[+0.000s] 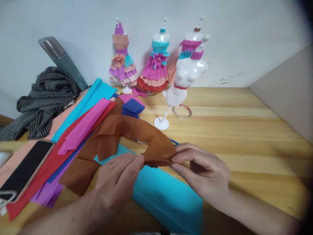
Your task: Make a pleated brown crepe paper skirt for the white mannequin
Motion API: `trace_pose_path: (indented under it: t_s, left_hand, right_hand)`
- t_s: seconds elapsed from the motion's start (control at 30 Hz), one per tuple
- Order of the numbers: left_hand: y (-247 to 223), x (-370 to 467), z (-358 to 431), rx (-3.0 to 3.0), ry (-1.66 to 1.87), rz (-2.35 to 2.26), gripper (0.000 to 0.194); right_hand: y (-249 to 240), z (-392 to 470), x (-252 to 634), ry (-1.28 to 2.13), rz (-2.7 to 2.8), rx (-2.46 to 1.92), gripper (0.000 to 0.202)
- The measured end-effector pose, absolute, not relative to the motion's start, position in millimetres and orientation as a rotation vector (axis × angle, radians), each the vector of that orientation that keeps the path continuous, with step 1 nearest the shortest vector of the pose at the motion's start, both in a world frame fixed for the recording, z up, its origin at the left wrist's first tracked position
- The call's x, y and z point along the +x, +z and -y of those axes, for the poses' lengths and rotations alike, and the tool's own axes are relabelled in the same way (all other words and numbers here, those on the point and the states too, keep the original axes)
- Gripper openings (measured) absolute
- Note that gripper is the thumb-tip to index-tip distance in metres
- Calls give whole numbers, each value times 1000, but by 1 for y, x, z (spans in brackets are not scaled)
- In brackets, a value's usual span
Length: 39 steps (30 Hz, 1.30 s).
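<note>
Between my two hands is a long brown crepe paper strip (132,125), its near end gathered into several stacked folds. My left hand (119,179) is closed on the left side of the folds, with the fingertips partly hidden. Thumb and fingers of my right hand (202,169) pinch the right edge of the same folds. From there the strip arches up and over to the left, where its other part hangs down. Under my hands lies a turquoise paper sheet (168,195). A bare white mannequin (179,76) with a red band at its waist stands beyond them.
Three small mannequins in paper dresses, one (155,70) in the middle, stand along the wall. At left are folded coloured papers (83,127), a phone (26,166), a striped cloth (49,98) and a grey-green bottle (63,62). A tape ring (182,111) lies behind the mannequin stand.
</note>
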State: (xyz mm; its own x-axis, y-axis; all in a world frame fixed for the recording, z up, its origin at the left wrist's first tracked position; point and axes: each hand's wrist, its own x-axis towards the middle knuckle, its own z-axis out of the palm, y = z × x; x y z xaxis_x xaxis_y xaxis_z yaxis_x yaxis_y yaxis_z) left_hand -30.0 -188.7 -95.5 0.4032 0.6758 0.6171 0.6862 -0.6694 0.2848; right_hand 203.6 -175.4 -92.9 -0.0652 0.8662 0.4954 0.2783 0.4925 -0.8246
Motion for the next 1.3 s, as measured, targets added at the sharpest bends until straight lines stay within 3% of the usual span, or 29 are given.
trace_pose_path:
  t_s: [0.4, 0.83, 1.3]
  left_hand:
    - [-68, -15, 186, -2589, -1142, 1107, 8]
    - [-72, -6, 195, -2792, -1903, 1946, 15]
    - [-66, -5, 191, -2704, -1706, 1719, 14]
  right_hand:
    - [-88, 173, 201, 880, 1478, -993, 10]
    - [-93, 174, 204, 827, 1461, -1015, 12]
    - [-92, 177, 203, 837, 1465, -1050, 12]
